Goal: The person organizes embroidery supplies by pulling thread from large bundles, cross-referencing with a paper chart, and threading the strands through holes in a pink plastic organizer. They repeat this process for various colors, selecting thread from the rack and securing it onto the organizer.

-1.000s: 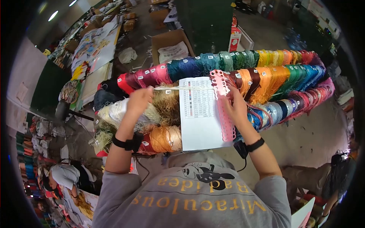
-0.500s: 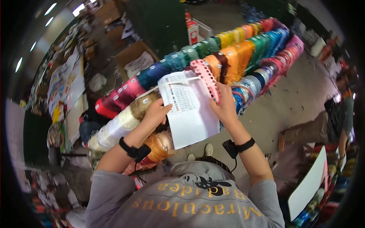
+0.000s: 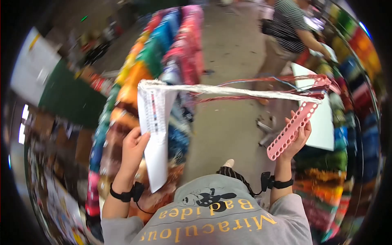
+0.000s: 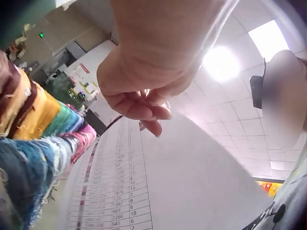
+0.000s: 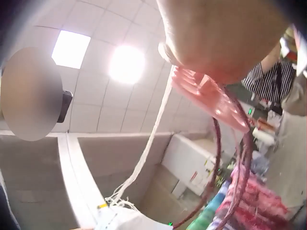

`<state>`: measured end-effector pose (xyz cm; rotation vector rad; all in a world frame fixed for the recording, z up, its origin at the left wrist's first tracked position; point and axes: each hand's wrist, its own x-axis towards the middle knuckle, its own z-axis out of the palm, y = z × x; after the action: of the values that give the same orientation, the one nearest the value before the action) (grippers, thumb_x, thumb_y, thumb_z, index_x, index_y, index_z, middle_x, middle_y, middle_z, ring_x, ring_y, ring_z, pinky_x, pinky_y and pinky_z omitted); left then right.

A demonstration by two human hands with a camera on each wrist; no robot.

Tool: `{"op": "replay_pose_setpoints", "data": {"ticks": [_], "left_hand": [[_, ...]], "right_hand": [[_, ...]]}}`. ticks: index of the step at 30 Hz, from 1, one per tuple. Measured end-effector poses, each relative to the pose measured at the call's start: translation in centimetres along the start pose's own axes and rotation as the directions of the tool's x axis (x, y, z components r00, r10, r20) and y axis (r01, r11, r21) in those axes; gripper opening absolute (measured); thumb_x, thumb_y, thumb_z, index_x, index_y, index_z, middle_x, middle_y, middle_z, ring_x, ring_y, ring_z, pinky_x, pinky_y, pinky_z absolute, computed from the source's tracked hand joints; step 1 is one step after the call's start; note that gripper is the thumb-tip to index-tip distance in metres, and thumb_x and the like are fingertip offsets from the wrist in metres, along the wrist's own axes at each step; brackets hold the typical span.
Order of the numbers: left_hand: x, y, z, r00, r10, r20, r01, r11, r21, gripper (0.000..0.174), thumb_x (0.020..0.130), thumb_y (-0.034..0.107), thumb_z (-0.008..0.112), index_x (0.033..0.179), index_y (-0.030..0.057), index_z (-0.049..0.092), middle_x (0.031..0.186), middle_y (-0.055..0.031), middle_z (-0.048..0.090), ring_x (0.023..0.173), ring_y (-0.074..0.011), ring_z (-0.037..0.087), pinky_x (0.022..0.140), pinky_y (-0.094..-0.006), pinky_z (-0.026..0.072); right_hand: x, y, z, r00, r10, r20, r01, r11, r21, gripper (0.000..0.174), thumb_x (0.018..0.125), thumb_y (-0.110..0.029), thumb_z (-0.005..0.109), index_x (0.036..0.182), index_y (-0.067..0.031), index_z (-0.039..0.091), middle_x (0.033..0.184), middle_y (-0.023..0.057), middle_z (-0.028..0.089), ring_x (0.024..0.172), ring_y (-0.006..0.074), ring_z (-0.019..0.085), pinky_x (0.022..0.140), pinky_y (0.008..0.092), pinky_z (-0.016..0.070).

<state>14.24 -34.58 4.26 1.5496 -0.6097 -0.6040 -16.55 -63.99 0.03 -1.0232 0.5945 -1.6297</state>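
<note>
Pink perforated strip [image 3: 292, 131], stringy white thread [image 3: 237, 91], paper [image 3: 157, 163]

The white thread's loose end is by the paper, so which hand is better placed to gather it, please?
Probably the left hand, holding the paper near that end; the right hand holds the pink strip at the other end of the white thread.

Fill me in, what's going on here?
A person's left-hand grip holds a printed sheet; the right-hand grip holds a pink perforated strip. White thread spans from the strip to the sheet's far end, and dark red strands also hang from the strip. Bundles of coloured thread are ranged in rows under and beyond the sheet. Someone in a striped top is farther off.
</note>
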Motion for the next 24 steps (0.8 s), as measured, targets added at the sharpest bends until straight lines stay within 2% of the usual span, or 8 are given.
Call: {"op": "replay_pose_setpoints", "data": {"ticks": [8, 10, 13, 15, 18, 21, 22, 24], "left_hand": [[11.9, 1.2, 20.8, 0.875, 0.077, 0.478, -0.123, 0.99, 0.066, 0.018, 0.094, 0.01, 0.053, 0.108, -0.0015, 0.057, 0.085, -0.0011, 0.064, 0.07, -0.0042, 0.058, 0.059, -0.0184, 0.0444], [13.3, 0.7, 26.4, 0.772, 0.063, 0.632, -0.074, 0.997, -0.009, 0.018, 0.094, 0.009, 0.053, 0.108, -0.0018, 0.057, 0.091, -0.0026, 0.064, 0.075, -0.0052, 0.059, 0.064, -0.0189, 0.046], [13.8, 1.8, 34.3, 0.557, 0.027, 0.83, -0.014, 1.0, -0.023, 0.02, 0.094, 0.01, 0.053, 0.111, -0.0017, 0.056, 0.099, -0.0038, 0.064, 0.087, -0.0069, 0.059, 0.077, -0.021, 0.0467], [14.0, 2.1, 39.1, 0.395, 0.015, 0.918, 0.01, 1.0, -0.02, 0.022, 0.094, 0.011, 0.053, 0.112, -0.0012, 0.057, 0.102, -0.0027, 0.063, 0.09, -0.0073, 0.058, 0.081, -0.0226, 0.0462], [14.0, 2.5, 45.8, 0.225, -0.007, 0.974, 0.054, 0.999, -0.006, 0.023, 0.094, 0.012, 0.053, 0.113, -0.0008, 0.057, 0.103, -0.0022, 0.063, 0.091, -0.0076, 0.058, 0.082, -0.0235, 0.0461], [14.5, 1.7, 51.5, 0.073, -0.036, 0.997, 0.089, 0.996, 0.029, 0.023, 0.095, 0.013, 0.053, 0.113, -0.0006, 0.057, 0.103, -0.0019, 0.063, 0.091, -0.0077, 0.058, 0.082, -0.0239, 0.0461], [14.8, 1.3, 53.5, 0.027, -0.035, 0.999, 0.104, 0.994, 0.032, 0.024, 0.095, 0.013, 0.053, 0.114, -0.0007, 0.057, 0.103, -0.0018, 0.063, 0.091, -0.0076, 0.058, 0.082, -0.024, 0.0462], [15.5, 0.4, 56.8, -0.041, -0.033, 0.999, 0.086, 0.996, 0.036, 0.024, 0.095, 0.014, 0.053, 0.113, -0.0008, 0.057, 0.103, -0.0022, 0.064, 0.092, -0.0073, 0.058, 0.083, -0.0239, 0.0462]], "right_hand": [[4.1, -10.0, -17.2, 0.833, -0.465, -0.301, 0.463, 0.883, -0.083, 0.046, 0.098, -0.032, 0.041, 0.136, -0.0072, 0.033, 0.135, 0.0258, 0.04, 0.109, 0.0365, 0.054, 0.085, 0.0407, 0.0547], [3.1, -13.8, -19.8, 0.893, -0.435, 0.113, 0.319, 0.791, 0.522, 0.054, 0.098, -0.036, 0.039, 0.144, -0.0098, 0.026, 0.139, 0.0257, 0.035, 0.116, 0.0394, 0.049, 0.088, 0.0445, 0.0531], [0.4, -17.6, -23.5, 0.655, -0.714, -0.249, 0.723, 0.688, -0.07, 0.057, 0.098, -0.036, 0.038, 0.146, -0.0092, 0.021, 0.144, 0.0244, 0.029, 0.123, 0.0398, 0.043, 0.094, 0.0516, 0.0487], [-2.3, -21.3, -25.3, 0.636, -0.734, -0.238, 0.68, 0.679, -0.277, 0.056, 0.099, -0.035, 0.036, 0.144, -0.0046, 0.023, 0.141, 0.0246, 0.034, 0.121, 0.0373, 0.046, 0.094, 0.0503, 0.0488], [-3.4, -22.0, -25.2, 0.309, -0.803, -0.51, 0.571, 0.586, -0.576, 0.057, 0.099, -0.036, 0.031, 0.139, 0.0034, 0.028, 0.132, 0.027, 0.044, 0.11, 0.0333, 0.056, 0.093, 0.0402, 0.048], [-3.8, -19.6, -26.7, 0.325, -0.945, -0.044, 0.075, 0.072, -0.995, 0.046, 0.098, -0.029, 0.037, 0.128, 0.006, 0.036, 0.121, 0.0278, 0.051, 0.104, 0.0309, 0.058, 0.087, 0.0367, 0.0491], [-3.5, -19.7, -25.8, 0.324, -0.819, -0.474, 0.48, 0.573, -0.664, 0.038, 0.097, -0.021, 0.04, 0.123, 0.0061, 0.038, 0.118, 0.0269, 0.053, 0.102, 0.0309, 0.058, 0.085, 0.0374, 0.0494], [-2.9, -18.8, -24.8, 0.221, -0.81, -0.544, 0.249, 0.586, -0.771, 0.036, 0.094, -0.016, 0.039, 0.124, 0.0037, 0.039, 0.121, 0.0247, 0.052, 0.101, 0.0274, 0.058, 0.084, 0.0371, 0.0478]]}}
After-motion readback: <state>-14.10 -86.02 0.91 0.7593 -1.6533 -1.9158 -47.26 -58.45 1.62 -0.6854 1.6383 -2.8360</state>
